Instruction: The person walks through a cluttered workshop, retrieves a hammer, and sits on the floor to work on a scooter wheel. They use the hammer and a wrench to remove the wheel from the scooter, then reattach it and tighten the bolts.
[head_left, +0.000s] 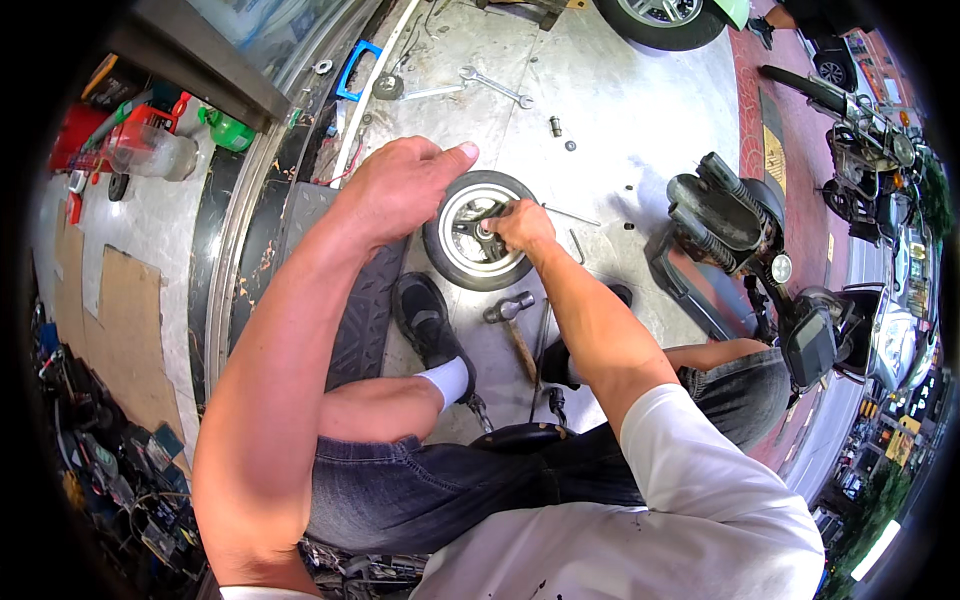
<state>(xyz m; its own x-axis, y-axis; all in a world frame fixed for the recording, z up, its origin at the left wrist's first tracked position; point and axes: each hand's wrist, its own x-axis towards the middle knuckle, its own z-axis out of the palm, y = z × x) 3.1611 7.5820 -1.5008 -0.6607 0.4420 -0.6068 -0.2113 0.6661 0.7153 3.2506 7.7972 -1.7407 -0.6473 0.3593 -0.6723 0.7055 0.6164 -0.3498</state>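
Observation:
A small wheel with a black tyre and pale metal rim lies on the floor between my feet. My right hand reaches over its right side, fingers closed together at the hub; whatever they pinch there is too small to make out. Above the tyre's upper left edge is my left hand, its back up and thumb stretched out to the right. Its other fingers curl underneath, mostly hidden. Just below the wheel a hammer with a wooden handle lies near my shoes. A thin metal rod and a hex key lie right of the wheel.
Beyond the wheel are a spanner, a socket and a blue-handled frame. A scooter stands close on the right; another vehicle's wheel is at the top. A dark ribbed mat lies left of my foot.

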